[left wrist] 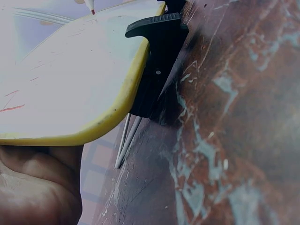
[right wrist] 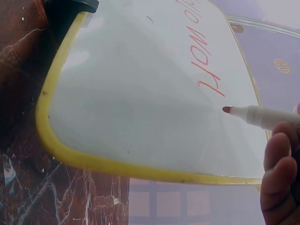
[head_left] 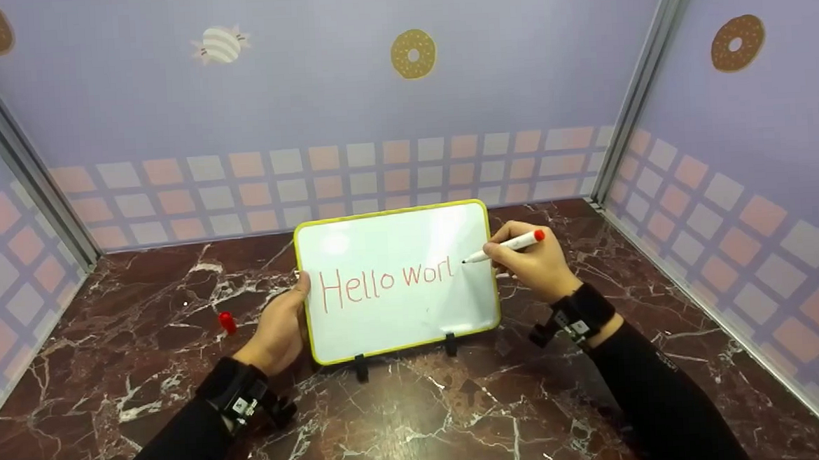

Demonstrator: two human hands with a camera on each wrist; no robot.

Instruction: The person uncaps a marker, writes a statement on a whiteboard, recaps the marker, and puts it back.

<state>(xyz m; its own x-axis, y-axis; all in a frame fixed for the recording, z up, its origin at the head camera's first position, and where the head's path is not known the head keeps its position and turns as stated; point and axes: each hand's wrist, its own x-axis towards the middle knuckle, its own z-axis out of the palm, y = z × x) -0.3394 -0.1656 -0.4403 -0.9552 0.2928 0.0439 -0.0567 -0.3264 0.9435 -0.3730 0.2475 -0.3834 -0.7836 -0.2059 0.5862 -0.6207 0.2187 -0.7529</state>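
A small whiteboard (head_left: pixel 400 321) with a yellow frame leans back on a black stand (left wrist: pixel 159 65). Red handwriting across it reads "Hello Worl". The left hand (head_left: pixel 279 328) grips the board's left edge, thumb on the front rim and fingers behind. At the right edge, the right hand (head_left: pixel 534 262) pinches a white marker (head_left: pixel 512 244) with a red end. Its red-brown tip (right wrist: pixel 227 109) is right at the board's surface, just past the last letter. In the left wrist view, the left hand's fingers are partly hidden behind the board.
A red marker cap (head_left: pixel 227 322) stands on the dark marbled table (head_left: pixel 420 426), left of the left hand. Lilac walls (head_left: pixel 317 80) with checks and doughnut pictures enclose the back and sides, joined by metal corner posts (head_left: pixel 644 84).
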